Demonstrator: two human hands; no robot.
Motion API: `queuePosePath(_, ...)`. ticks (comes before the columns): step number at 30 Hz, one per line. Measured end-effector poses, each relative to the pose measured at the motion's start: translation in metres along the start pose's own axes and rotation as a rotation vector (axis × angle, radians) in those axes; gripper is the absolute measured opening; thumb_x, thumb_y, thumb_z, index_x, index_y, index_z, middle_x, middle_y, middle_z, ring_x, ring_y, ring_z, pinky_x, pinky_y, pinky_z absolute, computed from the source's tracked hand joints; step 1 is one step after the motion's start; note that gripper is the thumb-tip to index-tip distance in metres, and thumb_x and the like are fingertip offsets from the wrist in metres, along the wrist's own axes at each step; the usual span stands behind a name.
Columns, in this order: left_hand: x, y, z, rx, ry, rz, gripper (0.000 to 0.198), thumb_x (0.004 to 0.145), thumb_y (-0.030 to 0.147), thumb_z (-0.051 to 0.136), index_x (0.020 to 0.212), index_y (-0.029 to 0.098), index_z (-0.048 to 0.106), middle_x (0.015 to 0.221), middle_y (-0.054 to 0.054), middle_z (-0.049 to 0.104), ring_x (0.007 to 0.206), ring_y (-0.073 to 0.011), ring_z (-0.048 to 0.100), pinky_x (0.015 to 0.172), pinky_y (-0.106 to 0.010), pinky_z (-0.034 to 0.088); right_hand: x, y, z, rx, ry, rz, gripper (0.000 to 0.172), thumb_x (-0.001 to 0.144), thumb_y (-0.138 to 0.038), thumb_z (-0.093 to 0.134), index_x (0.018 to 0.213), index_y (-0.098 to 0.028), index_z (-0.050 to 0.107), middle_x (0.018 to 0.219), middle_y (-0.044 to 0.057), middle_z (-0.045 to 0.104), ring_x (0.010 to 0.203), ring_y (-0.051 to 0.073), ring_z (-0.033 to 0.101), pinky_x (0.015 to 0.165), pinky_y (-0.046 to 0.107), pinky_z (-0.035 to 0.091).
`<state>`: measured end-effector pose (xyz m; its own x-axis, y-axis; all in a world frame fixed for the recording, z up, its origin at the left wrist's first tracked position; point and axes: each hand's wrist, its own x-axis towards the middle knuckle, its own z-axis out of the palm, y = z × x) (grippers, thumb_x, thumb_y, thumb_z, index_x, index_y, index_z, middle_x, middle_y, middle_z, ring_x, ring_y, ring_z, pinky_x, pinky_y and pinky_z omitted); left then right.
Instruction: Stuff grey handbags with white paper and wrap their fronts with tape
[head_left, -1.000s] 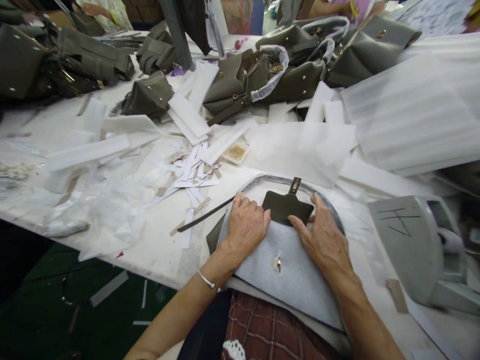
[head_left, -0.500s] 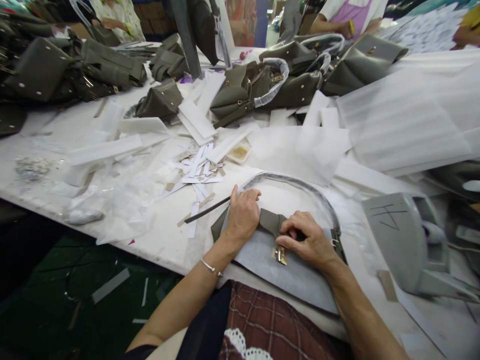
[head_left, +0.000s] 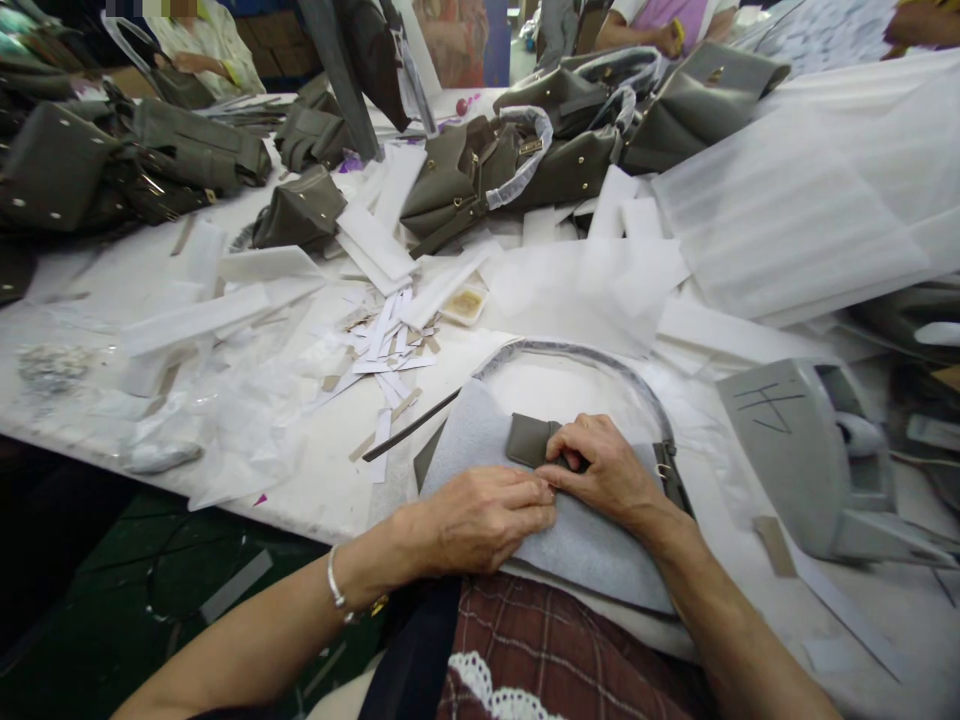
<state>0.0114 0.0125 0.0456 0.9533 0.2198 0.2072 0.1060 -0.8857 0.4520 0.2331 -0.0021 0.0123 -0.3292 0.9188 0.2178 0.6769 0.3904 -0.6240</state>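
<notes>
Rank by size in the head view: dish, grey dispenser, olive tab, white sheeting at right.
White sheeting
Grey dispenser
Olive tab and dish: too alike to rank; the right hand partly covers the tab.

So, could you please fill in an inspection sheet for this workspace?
Surface: white table, strewn with scraps.
Job's things: grey panel before the person; dark tab over it; curved handle beyond.
Clutter: paper strips, white foam-like pieces, small tray, grey device at right.
Hands: right hand grips the tab; left hand is at the panel, close beside it.
Cables: none certain; green floor is dim.
Surroundings: dark bags; co-workers across the table.
</notes>
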Motion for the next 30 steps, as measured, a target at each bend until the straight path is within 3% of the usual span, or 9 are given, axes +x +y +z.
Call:
queuePosePath(2,-0.008,0.009,0.0,0.045,-0.039,-0.088,0.028,0.096,0.017,0.046,0.121,0.011,0.057,0.11,-0.012,0.065,0.109,-0.0215,0.06,0.097,-0.034,0.05,0.001,-0.001,0.0,0.003,-0.005,0.012,0.021,0.077,-0.029,0.08,0.076,-0.021,0.061,0.062,-0.005,0.052,0.066,0.015,0.049,0.072,0.031,0.033)
queuePosePath(6,-0.018,0.015,0.009,0.09,0.018,-0.139,0.032,0.098,0.028,0.049,0.125,0.013,0.056,0.133,-0.015,0.056,0.123,-0.0246,0.055,0.105,-0.037,0.046,0.001,0.001,-0.002,0.002,-0.016,0.015,0.017,0.08,-0.027,0.077,0.076,-0.021,0.062,0.063,-0.004,0.054,0.067,0.015,0.051,0.073,0.032,0.034)
queuePosePath(11,-0.019,0.015,0.012,0.122,-0.005,-0.148,0.038,0.098,0.038,0.052,0.127,0.015,0.055,0.137,-0.014,0.056,0.128,-0.0241,0.052,0.114,-0.041,0.037,-0.001,-0.006,-0.01,0.059,-0.019,-0.072,0.008,0.088,-0.025,0.068,0.081,-0.022,0.066,0.073,-0.002,0.065,0.075,0.016,0.057,0.079,0.034,0.036)
queuePosePath(15,-0.02,0.013,0.014,0.158,-0.017,-0.15,0.035,0.095,0.042,0.056,0.122,0.018,0.059,0.139,-0.011,0.055,0.128,-0.0248,0.051,0.112,-0.044,0.038,-0.008,-0.019,-0.016,0.109,-0.189,-0.152,0.005,0.092,-0.023,0.064,0.093,-0.024,0.068,0.084,-0.001,0.069,0.082,0.015,0.06,0.08,0.033,0.038)
queuePosePath(18,-0.026,0.008,0.024,0.187,0.06,-0.111,0.036,0.097,0.043,0.054,0.122,0.018,0.059,0.142,-0.011,0.053,0.127,-0.0241,0.052,0.112,-0.046,0.037,-0.015,-0.023,-0.013,0.057,-0.268,-0.151,0.01,0.093,-0.022,0.062,0.101,-0.025,0.069,0.085,0.0,0.069,0.082,0.016,0.061,0.079,0.033,0.039)
queuePosePath(24,-0.035,0.001,0.044,0.254,0.207,-0.02,0.034,0.101,0.041,0.047,0.12,0.016,0.06,0.116,-0.008,0.067,0.121,-0.0177,0.055,0.118,-0.045,0.029,-0.019,-0.019,-0.008,-0.053,-0.236,-0.208,0.016,0.097,-0.029,0.055,0.097,-0.024,0.07,0.089,0.004,0.068,0.082,0.016,0.062,0.075,0.032,0.045)
queuePosePath(27,-0.035,0.004,0.045,0.32,0.221,0.015,0.033,0.101,0.04,0.046,0.117,0.016,0.062,0.108,-0.006,0.067,0.113,-0.0171,0.058,0.117,-0.045,0.032,-0.017,-0.026,-0.005,-0.142,-0.237,-0.264,0.022,0.099,-0.03,0.05,0.089,-0.023,0.069,0.084,0.004,0.066,0.076,0.016,0.062,0.071,0.031,0.046)
queuePosePath(30,-0.036,0.007,0.045,0.36,0.258,0.002,0.032,0.101,0.039,0.045,0.114,0.015,0.063,0.1,-0.005,0.066,0.105,-0.0175,0.059,0.114,-0.046,0.036,-0.02,-0.034,0.005,-0.266,-0.143,-0.304,0.031,0.101,-0.024,0.041,0.079,-0.022,0.063,0.074,0.003,0.062,0.067,0.016,0.058,0.065,0.03,0.043)
